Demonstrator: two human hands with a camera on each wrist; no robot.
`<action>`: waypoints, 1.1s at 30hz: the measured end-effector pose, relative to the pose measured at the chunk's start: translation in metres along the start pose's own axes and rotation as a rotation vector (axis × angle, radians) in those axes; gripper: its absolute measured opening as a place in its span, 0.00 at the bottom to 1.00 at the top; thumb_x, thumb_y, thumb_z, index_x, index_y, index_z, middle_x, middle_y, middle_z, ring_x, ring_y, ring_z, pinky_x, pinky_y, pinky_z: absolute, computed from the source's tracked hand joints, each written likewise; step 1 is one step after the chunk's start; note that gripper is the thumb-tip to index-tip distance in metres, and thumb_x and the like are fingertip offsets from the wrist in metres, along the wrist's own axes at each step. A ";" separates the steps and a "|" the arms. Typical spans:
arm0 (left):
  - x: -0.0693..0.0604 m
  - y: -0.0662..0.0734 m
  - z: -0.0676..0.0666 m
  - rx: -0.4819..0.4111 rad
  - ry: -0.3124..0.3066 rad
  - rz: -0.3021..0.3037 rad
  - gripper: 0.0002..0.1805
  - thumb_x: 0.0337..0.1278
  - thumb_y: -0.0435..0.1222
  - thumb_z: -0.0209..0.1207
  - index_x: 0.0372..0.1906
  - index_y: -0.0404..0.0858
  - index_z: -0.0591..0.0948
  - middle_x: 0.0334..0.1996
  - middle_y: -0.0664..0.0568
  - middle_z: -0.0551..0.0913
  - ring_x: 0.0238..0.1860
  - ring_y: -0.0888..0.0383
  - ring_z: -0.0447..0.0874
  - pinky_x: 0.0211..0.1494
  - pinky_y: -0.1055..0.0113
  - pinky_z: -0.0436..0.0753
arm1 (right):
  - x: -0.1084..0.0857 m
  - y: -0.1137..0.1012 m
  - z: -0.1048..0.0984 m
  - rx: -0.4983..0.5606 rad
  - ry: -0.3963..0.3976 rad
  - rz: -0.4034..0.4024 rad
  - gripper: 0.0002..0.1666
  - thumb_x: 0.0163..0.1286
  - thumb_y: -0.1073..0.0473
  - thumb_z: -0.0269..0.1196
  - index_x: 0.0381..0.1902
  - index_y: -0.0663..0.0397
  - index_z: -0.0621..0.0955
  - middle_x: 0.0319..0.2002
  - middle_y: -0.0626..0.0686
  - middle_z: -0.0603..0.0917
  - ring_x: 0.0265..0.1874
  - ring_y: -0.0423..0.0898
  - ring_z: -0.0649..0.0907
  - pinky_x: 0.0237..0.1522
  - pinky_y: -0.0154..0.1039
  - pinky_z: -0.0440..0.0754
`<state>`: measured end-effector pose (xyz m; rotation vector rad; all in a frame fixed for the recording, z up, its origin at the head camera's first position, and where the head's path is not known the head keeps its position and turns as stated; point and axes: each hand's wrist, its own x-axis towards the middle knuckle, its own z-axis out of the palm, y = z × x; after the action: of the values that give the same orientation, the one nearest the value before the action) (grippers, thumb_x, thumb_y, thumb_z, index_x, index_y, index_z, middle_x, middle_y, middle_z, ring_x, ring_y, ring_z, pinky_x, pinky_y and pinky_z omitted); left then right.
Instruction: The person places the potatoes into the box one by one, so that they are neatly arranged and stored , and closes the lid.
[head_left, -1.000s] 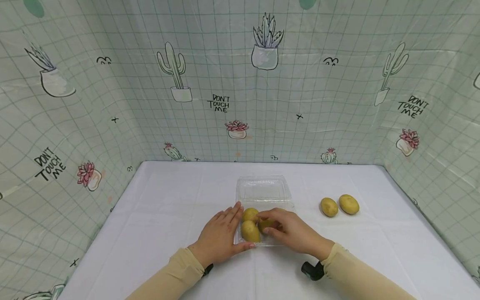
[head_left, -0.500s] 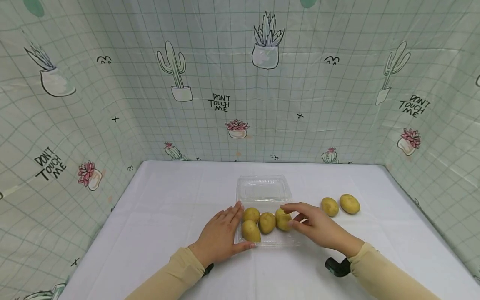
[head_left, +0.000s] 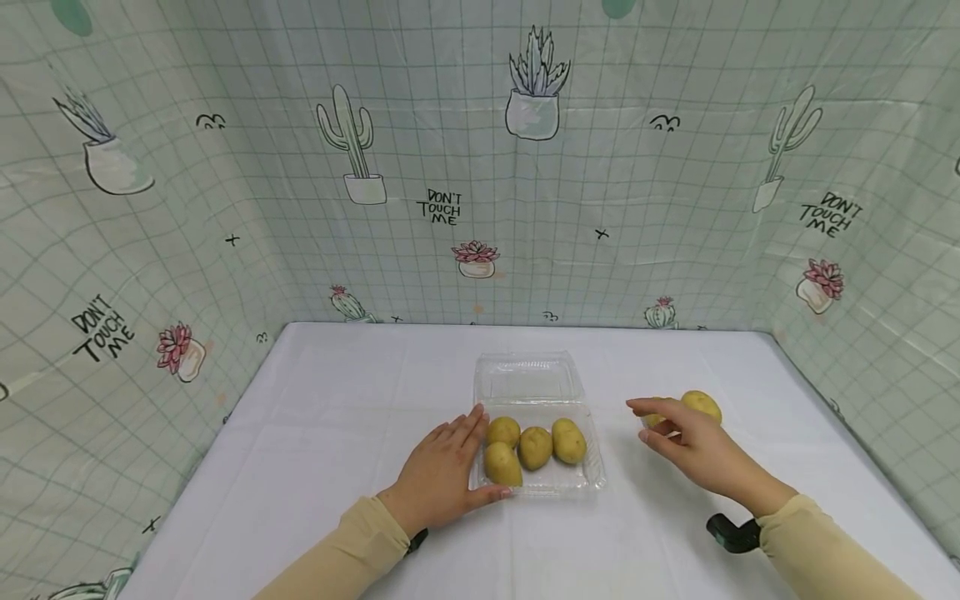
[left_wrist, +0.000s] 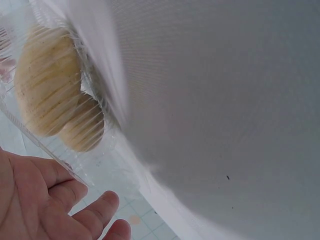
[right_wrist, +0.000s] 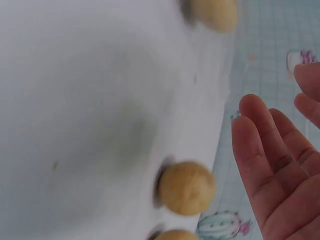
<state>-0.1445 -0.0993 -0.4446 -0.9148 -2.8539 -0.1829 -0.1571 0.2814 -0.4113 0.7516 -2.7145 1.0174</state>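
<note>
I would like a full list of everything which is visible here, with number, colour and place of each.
Plastic box: one, clear, mid-table, lid open toward the back
Potatoes in the box: at least four, yellow; the rightmost shape may be two
Loose potatoes: two, yellow, on the table right of the box
Table top: one, white, under everything
Backdrop: one, pale green grid with plant drawings, behind and at both sides
Wrist devices: two, black, one per wrist
Sleeves: two, beige, on both arms
Left hand: one, bare, at the box's left edge
Right hand: one, bare, near the loose potatoes
</note>
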 end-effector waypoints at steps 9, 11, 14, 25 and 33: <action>0.000 -0.001 0.003 -0.004 0.017 0.009 0.58 0.58 0.75 0.41 0.76 0.32 0.60 0.76 0.41 0.57 0.71 0.44 0.65 0.70 0.51 0.66 | -0.012 0.029 -0.013 -0.156 0.048 0.069 0.25 0.68 0.66 0.67 0.62 0.54 0.79 0.49 0.53 0.81 0.39 0.47 0.84 0.35 0.36 0.83; 0.000 -0.001 0.002 -0.004 0.009 0.004 0.58 0.58 0.76 0.41 0.76 0.32 0.60 0.76 0.41 0.56 0.71 0.44 0.65 0.71 0.51 0.65 | -0.012 0.034 -0.014 -0.185 0.049 0.066 0.25 0.68 0.66 0.67 0.62 0.54 0.79 0.48 0.51 0.81 0.38 0.46 0.84 0.35 0.36 0.83; 0.000 -0.001 0.001 -0.005 -0.005 0.000 0.58 0.58 0.76 0.40 0.77 0.33 0.59 0.77 0.42 0.55 0.71 0.45 0.64 0.71 0.51 0.65 | -0.013 0.040 -0.015 -0.220 0.037 0.074 0.25 0.68 0.65 0.66 0.63 0.54 0.78 0.51 0.51 0.80 0.37 0.44 0.83 0.35 0.37 0.82; 0.000 0.000 0.000 0.008 -0.016 -0.003 0.58 0.58 0.76 0.40 0.77 0.33 0.59 0.77 0.42 0.55 0.72 0.45 0.63 0.71 0.52 0.65 | -0.008 0.052 -0.008 -0.233 0.001 0.117 0.30 0.67 0.65 0.67 0.66 0.58 0.75 0.51 0.55 0.77 0.38 0.46 0.83 0.38 0.46 0.82; 0.000 0.001 -0.002 0.008 -0.018 -0.007 0.58 0.58 0.75 0.42 0.77 0.33 0.59 0.77 0.42 0.56 0.72 0.46 0.63 0.71 0.52 0.64 | -0.003 0.053 -0.002 -0.263 0.006 0.151 0.29 0.66 0.65 0.67 0.65 0.62 0.75 0.44 0.56 0.78 0.31 0.44 0.73 0.32 0.41 0.73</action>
<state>-0.1437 -0.0986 -0.4428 -0.9102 -2.8722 -0.1647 -0.1813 0.3184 -0.4415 0.5048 -2.8570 0.6650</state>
